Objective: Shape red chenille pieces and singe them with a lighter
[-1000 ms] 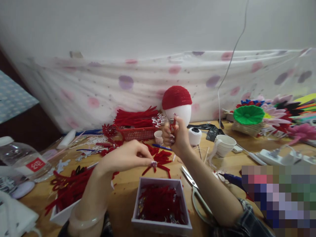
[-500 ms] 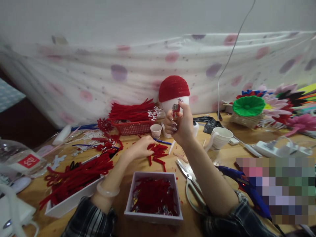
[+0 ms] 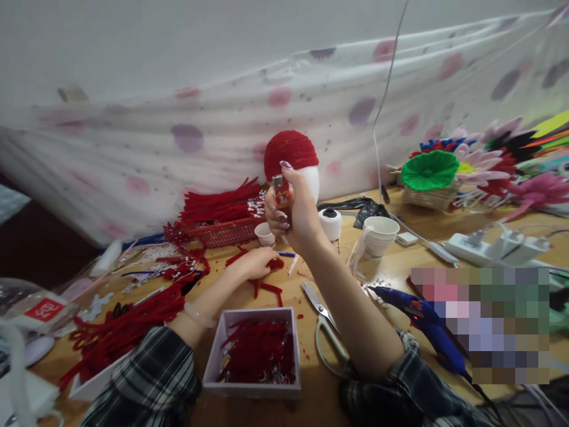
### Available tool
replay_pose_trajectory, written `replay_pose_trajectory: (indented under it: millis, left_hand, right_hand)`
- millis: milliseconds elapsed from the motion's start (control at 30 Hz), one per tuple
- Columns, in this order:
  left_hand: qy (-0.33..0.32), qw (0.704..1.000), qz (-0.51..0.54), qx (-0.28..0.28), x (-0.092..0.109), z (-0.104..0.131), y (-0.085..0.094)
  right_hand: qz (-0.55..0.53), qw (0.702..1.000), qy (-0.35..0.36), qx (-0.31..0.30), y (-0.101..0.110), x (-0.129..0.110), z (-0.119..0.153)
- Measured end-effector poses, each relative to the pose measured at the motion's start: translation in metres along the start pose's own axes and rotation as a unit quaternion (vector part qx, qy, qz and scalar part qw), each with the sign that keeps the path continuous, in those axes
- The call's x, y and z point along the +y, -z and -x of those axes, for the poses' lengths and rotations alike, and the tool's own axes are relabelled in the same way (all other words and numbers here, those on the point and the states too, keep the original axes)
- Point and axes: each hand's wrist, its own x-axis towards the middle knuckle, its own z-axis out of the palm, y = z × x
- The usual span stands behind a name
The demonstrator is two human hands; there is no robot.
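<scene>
Raised in front of the head form (image 3: 313,181), my right hand (image 3: 296,207) is closed around a red lighter (image 3: 281,191). Its metal top points up, the thumb sits above it, and no flame shows. My left hand (image 3: 258,262) is low over the table, its fingers on a small pile of short red fuzzy strips (image 3: 276,262). The fingertips point down and away, so whether they pinch a strip is hidden. More loose red strips (image 3: 271,289) lie just in front of that hand. A white box (image 3: 249,388) of red pieces and metal clips stands nearer me.
Scissors (image 3: 320,302) lie beneath my right forearm, with a blue glue gun (image 3: 413,311) to their right. A white cup (image 3: 379,237), a thread spool (image 3: 329,224) and a power strip (image 3: 489,249) stand behind. At left are a red basket (image 3: 226,234) and a long box (image 3: 84,388) of red stems.
The view has shifted and tilted, so the table things sit further left. My left hand has come down onto the red strips. My right hand still holds the lighter up.
</scene>
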Motion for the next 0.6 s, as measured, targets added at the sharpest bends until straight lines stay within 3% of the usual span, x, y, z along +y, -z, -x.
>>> replay_pose_trajectory:
  millis: [133, 233, 400, 600]
  left_hand:
    - [0.06, 0.989, 0.113, 0.078, 0.0, 0.005, 0.015]
    - [0.116, 0.959, 0.216, 0.139, 0.0, 0.012, 0.029]
    - [0.183, 0.877, 0.403, 0.187, 0.007, 0.026, 0.047]
    - [0.177, 0.774, 0.57, 0.21, 0.024, 0.041, 0.067]
  right_hand:
    - [0.046, 0.999, 0.002, -0.005, 0.003, 0.002, -0.008]
    - [0.09, 0.995, 0.028, 0.012, 0.005, 0.007, -0.011]
    - [0.14, 0.987, 0.072, 0.025, 0.003, 0.015, -0.009]
    - [0.247, 0.964, 0.087, 0.034, 0.014, 0.029, -0.02]
